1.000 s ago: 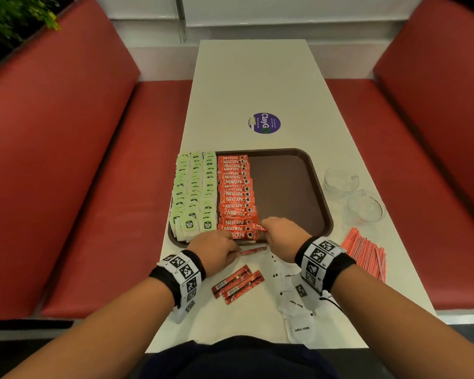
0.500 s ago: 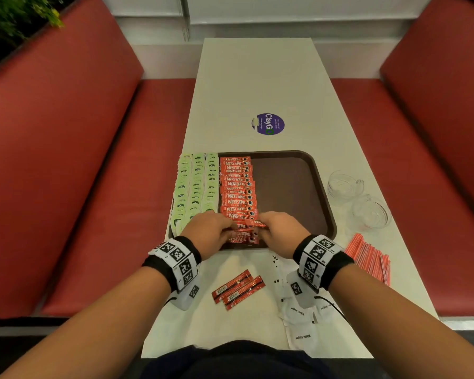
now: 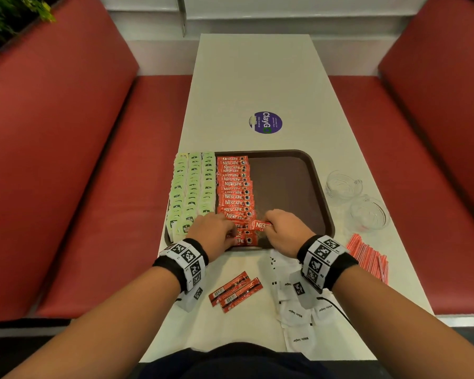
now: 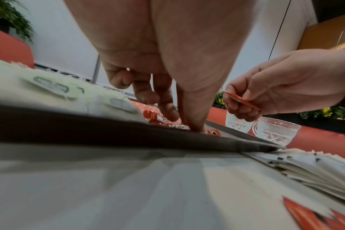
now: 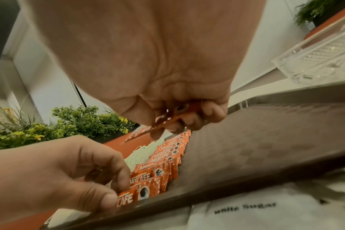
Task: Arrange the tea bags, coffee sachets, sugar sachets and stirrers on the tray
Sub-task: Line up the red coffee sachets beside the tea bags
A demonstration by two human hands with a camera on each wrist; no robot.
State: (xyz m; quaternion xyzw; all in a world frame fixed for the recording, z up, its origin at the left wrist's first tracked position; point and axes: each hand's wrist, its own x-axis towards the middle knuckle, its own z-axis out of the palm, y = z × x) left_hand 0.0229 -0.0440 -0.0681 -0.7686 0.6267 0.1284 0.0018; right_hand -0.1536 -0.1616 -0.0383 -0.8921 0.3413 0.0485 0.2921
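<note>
A brown tray (image 3: pixel 298 187) holds three rows of green tea bags (image 3: pixel 192 187) and one column of red coffee sachets (image 3: pixel 234 187). My left hand (image 3: pixel 231 232) presses its fingertips down on the nearest sachets of that column (image 5: pixel 144 191). My right hand (image 3: pixel 266 224) pinches one red coffee sachet (image 3: pixel 260 225) just above the column's near end; the same sachet (image 5: pixel 148 130) juts from its fingers in the right wrist view. Two more coffee sachets (image 3: pixel 236 291) lie on the table in front of the tray. White sugar sachets (image 3: pixel 296 313) and red stirrers (image 3: pixel 367 255) lie near right.
Two glass cups (image 3: pixel 342 184) (image 3: pixel 370 214) stand right of the tray. A purple sticker (image 3: pixel 265 123) marks the white table (image 3: pixel 257 77) farther back. Red bench seats (image 3: pixel 80 187) flank both sides. The tray's right half is bare.
Both hands have moved forward from the tray's near edge over the coffee column. The right hand has raised its sachet slightly; the left hand has settled on the nearest sachets.
</note>
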